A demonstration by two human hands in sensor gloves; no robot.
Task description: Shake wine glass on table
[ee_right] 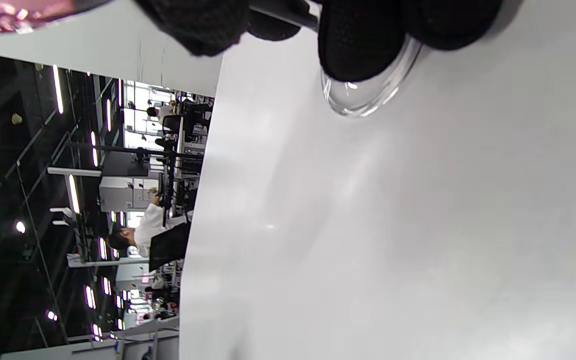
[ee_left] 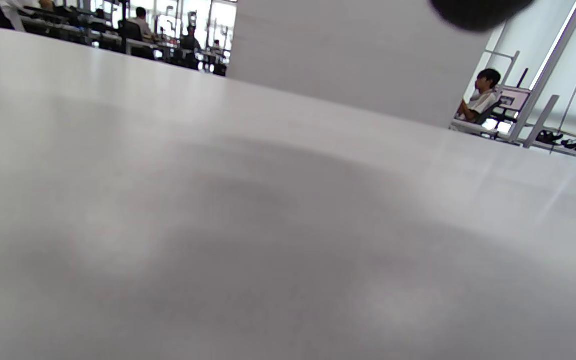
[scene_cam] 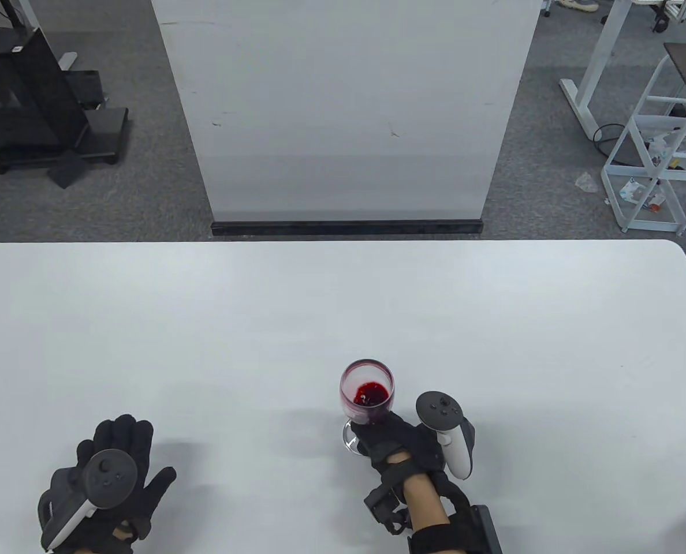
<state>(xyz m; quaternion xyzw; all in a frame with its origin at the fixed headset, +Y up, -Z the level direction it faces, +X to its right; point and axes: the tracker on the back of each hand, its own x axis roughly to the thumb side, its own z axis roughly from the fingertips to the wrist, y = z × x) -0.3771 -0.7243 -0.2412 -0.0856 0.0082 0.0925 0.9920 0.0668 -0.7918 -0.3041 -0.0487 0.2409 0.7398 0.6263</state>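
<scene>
The white, smooth counter (scene_cam: 343, 311) carries a clear stemmed wine glass (scene_cam: 366, 398) holding a little red liquid, standing near the front edge, right of centre. The right hand (scene_cam: 398, 441) grips it low, gloved fingers (ee_right: 360, 45) around the stem above the round transparent foot (ee_right: 368, 95). The left hand (scene_cam: 118, 467) rests flat on the counter, fingers spread, well apart from the glass. Beyond the counter: grey carpet (scene_cam: 146, 190), a white partition panel (scene_cam: 349, 109), a white wire trolley (scene_cam: 660, 161).
</scene>
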